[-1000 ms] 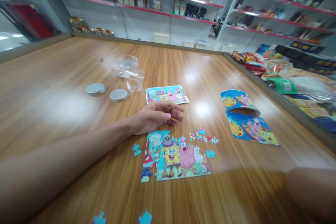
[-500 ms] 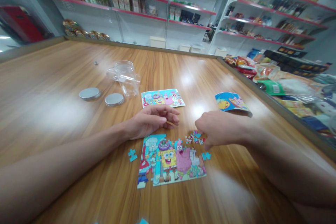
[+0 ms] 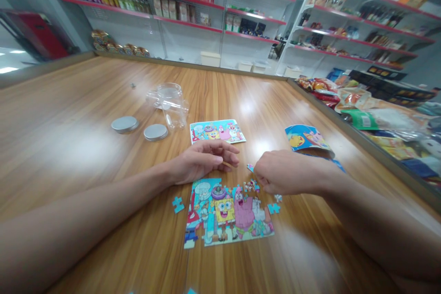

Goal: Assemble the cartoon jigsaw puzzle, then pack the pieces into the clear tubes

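Observation:
A partly assembled cartoon jigsaw puzzle lies on the wooden table, with gaps along its upper edge and lower left. My left hand rests just above its upper left part, fingers loosely curved and apart, holding nothing. Beyond the upper right corner, my right hand is closed and low over the table; its fingertips and anything in them are hidden. Small loose puzzle pieces lie beside that hand, and a single piece shows near its knuckles. A light blue piece sits right of the puzzle, another piece left of it.
Behind my left hand lies a picture card. A curved blue printed sheet stands beyond my right hand. Round silver lids and clear plastic jars are at the left. Packaged goods border the table's right edge.
My right hand has shifted slightly left and toward me, uncovering a small piece on its right. A piece now shows near its knuckles. My left hand stays put; the view has shifted a little.

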`<state>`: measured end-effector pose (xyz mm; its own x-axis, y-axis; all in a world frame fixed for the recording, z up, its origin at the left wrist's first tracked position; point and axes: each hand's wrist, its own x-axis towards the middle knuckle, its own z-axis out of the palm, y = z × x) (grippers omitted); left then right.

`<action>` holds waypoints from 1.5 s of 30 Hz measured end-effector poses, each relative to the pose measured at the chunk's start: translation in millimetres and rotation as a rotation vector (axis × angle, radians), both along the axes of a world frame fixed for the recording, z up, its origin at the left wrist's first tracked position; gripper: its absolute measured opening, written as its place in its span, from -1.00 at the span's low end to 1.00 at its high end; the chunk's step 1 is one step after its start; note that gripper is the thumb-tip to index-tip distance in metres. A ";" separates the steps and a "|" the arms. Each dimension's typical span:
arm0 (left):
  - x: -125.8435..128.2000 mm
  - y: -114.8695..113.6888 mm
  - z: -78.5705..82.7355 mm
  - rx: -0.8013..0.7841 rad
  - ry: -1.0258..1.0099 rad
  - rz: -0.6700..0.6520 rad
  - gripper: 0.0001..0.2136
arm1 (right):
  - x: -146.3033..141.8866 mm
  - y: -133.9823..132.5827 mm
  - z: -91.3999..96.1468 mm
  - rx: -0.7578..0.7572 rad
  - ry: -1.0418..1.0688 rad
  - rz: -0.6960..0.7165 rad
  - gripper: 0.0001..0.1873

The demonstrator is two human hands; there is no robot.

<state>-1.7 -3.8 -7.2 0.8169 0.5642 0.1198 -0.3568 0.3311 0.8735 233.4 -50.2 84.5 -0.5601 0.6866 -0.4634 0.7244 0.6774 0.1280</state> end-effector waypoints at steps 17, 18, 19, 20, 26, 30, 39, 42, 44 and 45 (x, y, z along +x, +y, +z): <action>0.2 0.1 0.1 0.013 -0.018 -0.003 -0.65 | 6.0 17.4 -1.1 -0.005 0.035 -0.085 -0.77; 0.1 0.2 0.1 0.011 -0.019 -0.004 -0.66 | 6.7 19.2 -2.4 -0.013 0.043 -0.088 -0.78; -0.1 0.3 0.2 0.009 -0.019 -0.004 -0.66 | 7.6 21.1 -3.8 -0.022 0.051 -0.089 -0.79; -0.3 0.4 0.2 0.007 -0.017 -0.004 -0.66 | 8.4 22.9 -5.3 -0.029 0.060 -0.089 -0.81; -0.7 0.4 0.2 0.007 -0.009 -0.002 -0.64 | 11.2 26.9 -8.5 -0.043 0.082 -0.094 -0.87; -0.3 0.1 0.2 0.006 -0.008 0.002 -0.64 | 10.2 24.0 -5.8 -0.014 0.067 -0.073 -0.88; -0.3 -0.6 1.8 0.007 -0.004 -0.009 -0.64 | 6.8 20.7 -4.2 -0.044 0.172 0.034 -0.94; -0.1 -0.5 1.1 0.002 -0.016 -0.005 -0.66 | 6.4 19.6 -2.3 -0.038 0.218 0.027 -0.90; -0.1 -0.1 0.2 0.001 -0.023 -0.005 -0.67 | 2.6 15.1 2.7 -0.041 0.256 0.039 -0.84; -0.1 0.1 -0.1 0.000 -0.023 -0.004 -0.67 | -0.9 11.1 5.6 -0.061 0.286 0.064 -0.82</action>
